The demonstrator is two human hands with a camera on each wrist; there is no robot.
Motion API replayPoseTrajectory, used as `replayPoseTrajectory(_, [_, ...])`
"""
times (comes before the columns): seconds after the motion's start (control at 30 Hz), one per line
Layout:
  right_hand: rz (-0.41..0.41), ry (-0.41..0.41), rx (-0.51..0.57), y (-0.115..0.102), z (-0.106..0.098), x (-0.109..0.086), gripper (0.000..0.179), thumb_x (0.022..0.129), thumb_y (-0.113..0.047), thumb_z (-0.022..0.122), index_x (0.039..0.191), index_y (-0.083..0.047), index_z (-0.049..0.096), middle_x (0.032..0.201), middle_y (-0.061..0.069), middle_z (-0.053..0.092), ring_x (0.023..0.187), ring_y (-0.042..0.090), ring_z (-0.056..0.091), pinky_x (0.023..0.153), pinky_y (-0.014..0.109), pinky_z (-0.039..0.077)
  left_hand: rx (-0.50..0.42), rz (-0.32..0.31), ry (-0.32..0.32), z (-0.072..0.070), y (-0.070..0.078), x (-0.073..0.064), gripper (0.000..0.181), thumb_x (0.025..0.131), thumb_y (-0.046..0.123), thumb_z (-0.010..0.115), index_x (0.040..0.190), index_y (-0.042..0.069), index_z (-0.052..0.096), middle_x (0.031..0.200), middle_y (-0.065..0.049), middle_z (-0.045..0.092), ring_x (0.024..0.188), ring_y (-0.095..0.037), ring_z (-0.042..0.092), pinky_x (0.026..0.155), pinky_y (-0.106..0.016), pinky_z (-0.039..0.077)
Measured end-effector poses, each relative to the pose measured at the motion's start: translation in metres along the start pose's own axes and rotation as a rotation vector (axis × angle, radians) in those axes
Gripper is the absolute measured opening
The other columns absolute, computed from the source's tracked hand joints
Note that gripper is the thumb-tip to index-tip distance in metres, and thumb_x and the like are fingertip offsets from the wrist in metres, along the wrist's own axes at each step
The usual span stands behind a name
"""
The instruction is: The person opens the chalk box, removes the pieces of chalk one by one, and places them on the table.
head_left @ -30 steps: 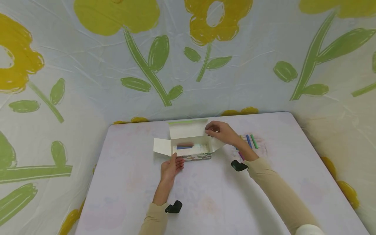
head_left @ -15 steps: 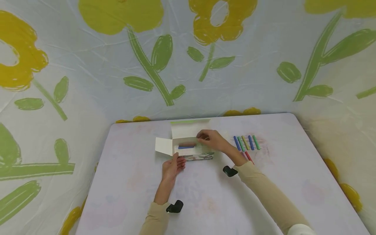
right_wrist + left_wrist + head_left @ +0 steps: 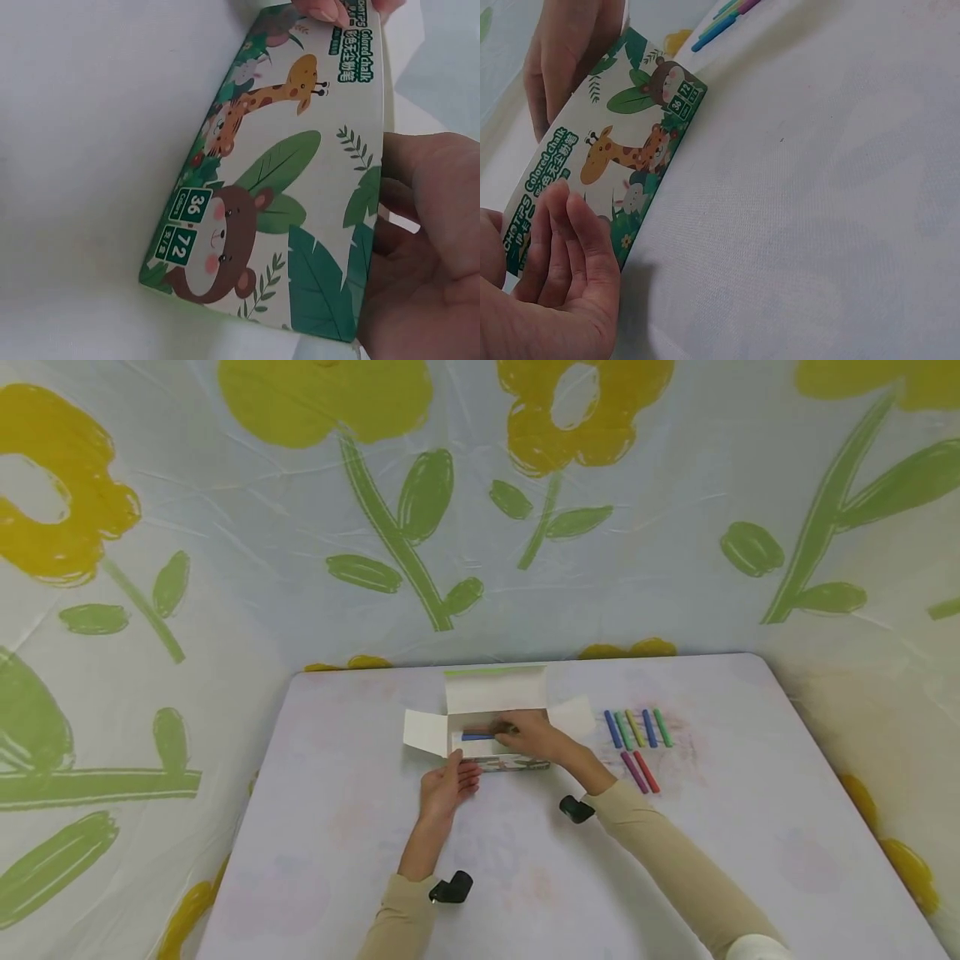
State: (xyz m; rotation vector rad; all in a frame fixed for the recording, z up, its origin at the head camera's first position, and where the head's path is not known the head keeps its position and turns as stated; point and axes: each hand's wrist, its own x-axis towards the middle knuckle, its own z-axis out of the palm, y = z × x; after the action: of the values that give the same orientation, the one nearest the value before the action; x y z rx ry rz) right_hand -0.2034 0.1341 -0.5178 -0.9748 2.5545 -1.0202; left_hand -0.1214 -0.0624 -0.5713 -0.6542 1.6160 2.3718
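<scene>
Floral backdrop [image 3: 273,518] behind white desk [image 3: 525,860]. Chalk box [image 3: 259,180] near desk's far edge, flaps [image 3: 425,732] out, chalk sticks [image 3: 475,737] inside. Left hand [image 3: 442,788] pinches its near wall, thumb over rim. Right hand [image 3: 531,734] inside box; fingertips hidden, can't tell spread or grip. Box probably light, thin card: hold near corners. Chalk likely stiff, brittle: pinch mid-length, gently.

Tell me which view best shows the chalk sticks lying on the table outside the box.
The head view: all seven chalk sticks show there, uncovered and easy to count. The left wrist view catches only a few near its top edge; the right wrist view shows none.
</scene>
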Motion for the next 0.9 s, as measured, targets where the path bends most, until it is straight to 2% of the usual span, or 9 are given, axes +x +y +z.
replayPoseTrajectory(0.13, [-0.022, -0.039, -0.072, -0.002, 0.002, 0.002, 0.024, 0.101, -0.004, 0.062, 0.121, 0.009, 0.064, 0.114, 0.020, 0.070, 0.106, 0.035, 0.067, 0.092, 0.047, 0.055, -0.003, -0.002, -0.001, 0.001, 0.001, -0.001, 0.050, 0.105, 0.031, 0.061, 0.109, -0.019, 0.066, 0.086, -0.013, 0.075, 0.071, -0.010, 0.068, 0.069, -0.023, 0.059])
replayPoseTrajectory(0.27, [0.006, -0.104, -0.059, -0.003, 0.003, 0.005, 0.030, 0.102, -0.003, 0.060, 0.128, 0.011, 0.060, 0.123, 0.025, 0.066, 0.115, 0.039, 0.063, 0.097, 0.048, 0.053, 0.022, 0.000, -0.013, 0.001, 0.002, -0.002, 0.052, 0.106, 0.033, 0.059, 0.111, -0.019, 0.066, 0.088, -0.012, 0.075, 0.072, -0.010, 0.067, 0.069, -0.022, 0.058])
replayPoseTrajectory(0.37, [0.007, -0.114, -0.063, -0.003, 0.002, 0.007, 0.028, 0.101, -0.002, 0.062, 0.126, 0.011, 0.062, 0.120, 0.024, 0.067, 0.112, 0.037, 0.064, 0.095, 0.047, 0.054, 0.038, 0.002, -0.020, 0.000, 0.002, -0.002, 0.053, 0.106, 0.034, 0.058, 0.111, -0.018, 0.066, 0.089, -0.012, 0.074, 0.072, -0.009, 0.067, 0.070, -0.021, 0.058])
replayPoseTrajectory(0.5, [0.000, -0.133, -0.066, -0.007, 0.002, 0.013, 0.026, 0.098, -0.002, 0.067, 0.122, 0.009, 0.064, 0.112, 0.019, 0.069, 0.100, 0.030, 0.066, 0.088, 0.042, 0.056, 0.029, -0.003, -0.018, 0.000, 0.002, -0.001, 0.053, 0.106, 0.033, 0.057, 0.112, -0.019, 0.066, 0.088, -0.011, 0.074, 0.072, -0.010, 0.067, 0.070, -0.022, 0.058])
replayPoseTrajectory(0.73, [0.074, -0.207, -0.069, -0.010, 0.010, 0.030, 0.031, 0.096, -0.005, 0.072, 0.123, 0.008, 0.065, 0.114, 0.017, 0.069, 0.104, 0.029, 0.066, 0.091, 0.036, 0.056, 0.031, -0.011, -0.022, -0.001, 0.001, -0.001, 0.053, 0.107, 0.032, 0.055, 0.113, -0.019, 0.065, 0.088, -0.010, 0.075, 0.073, -0.010, 0.068, 0.071, -0.023, 0.059])
replayPoseTrajectory(0.9, [0.064, -0.216, -0.035, -0.010, 0.018, 0.040, 0.027, 0.095, -0.003, 0.074, 0.117, 0.009, 0.067, 0.109, 0.018, 0.070, 0.099, 0.028, 0.068, 0.087, 0.032, 0.057, 0.037, -0.001, -0.018, 0.000, 0.001, -0.001, 0.050, 0.108, 0.031, 0.055, 0.112, -0.018, 0.066, 0.088, -0.010, 0.074, 0.074, -0.010, 0.068, 0.071, -0.022, 0.058])
